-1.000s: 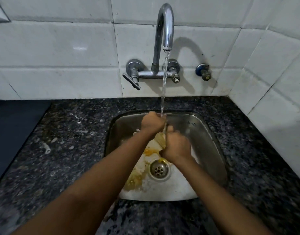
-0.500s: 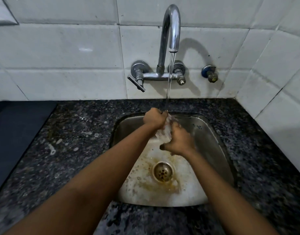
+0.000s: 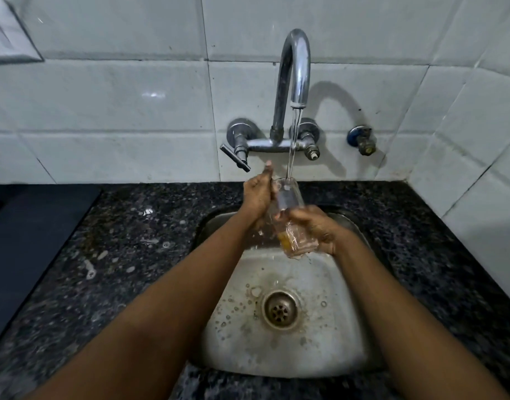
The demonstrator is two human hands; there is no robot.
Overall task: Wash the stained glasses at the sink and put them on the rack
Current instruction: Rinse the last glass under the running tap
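A clear glass [image 3: 288, 203] with a yellow stain near its base is held upright and slightly tilted over the steel sink [image 3: 343, 336]. My right hand [image 3: 314, 226] grips its lower part. My left hand [image 3: 258, 194] presses against the glass's left side, thumb raised. Water runs from the chrome tap [image 3: 295, 82] straight into the mouth of the glass. No rack is in view.
The sink basin shows brown stains around the drain [image 3: 280, 310]. Dark speckled granite counter [image 3: 127, 255] surrounds it. White tiled walls stand behind and to the right, with a small valve [image 3: 362, 140] on the wall. A dark surface [image 3: 20, 241] lies at the far left.
Both hands have lifted the glass higher, up to the sink's back edge under the stream. The glass now stands mouth up and the yellow stain shows near its base.
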